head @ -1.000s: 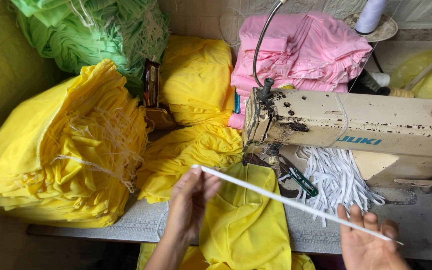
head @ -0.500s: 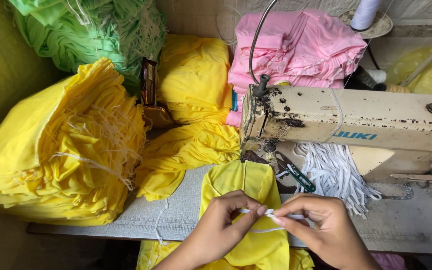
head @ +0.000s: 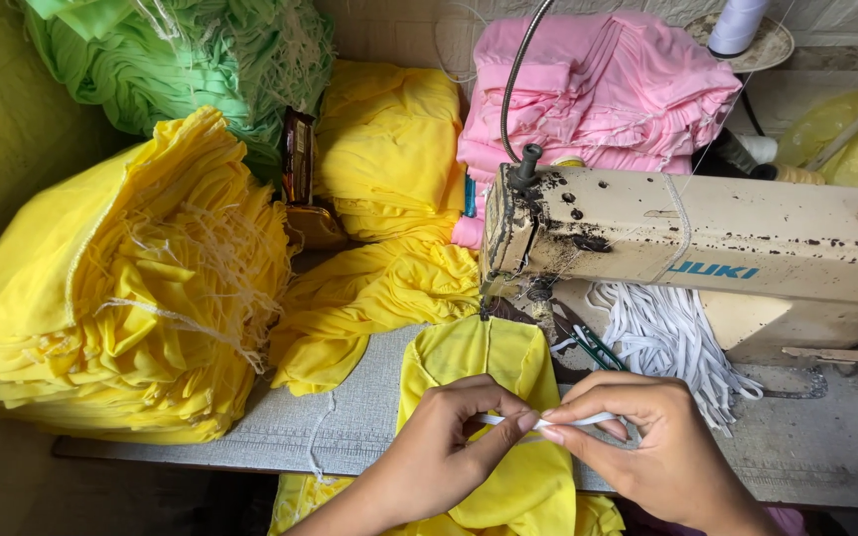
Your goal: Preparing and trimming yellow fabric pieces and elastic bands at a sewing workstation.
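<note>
Grey worktable (head: 350, 422) runs across the frame, worn, its front edge low. Cream sewing machine (head: 707, 248), chipped and stained, stands at its right end. Pale tiled wall (head: 399, 35) behind. Left side closed by a yellow-green surface (head: 2, 139). Light even, soft shadows.

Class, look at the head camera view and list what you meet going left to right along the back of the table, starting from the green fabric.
Green fabric pile → dark packet standing upright → folded yellow fabric stack → pink fabric pile → white thread cone.
</note>
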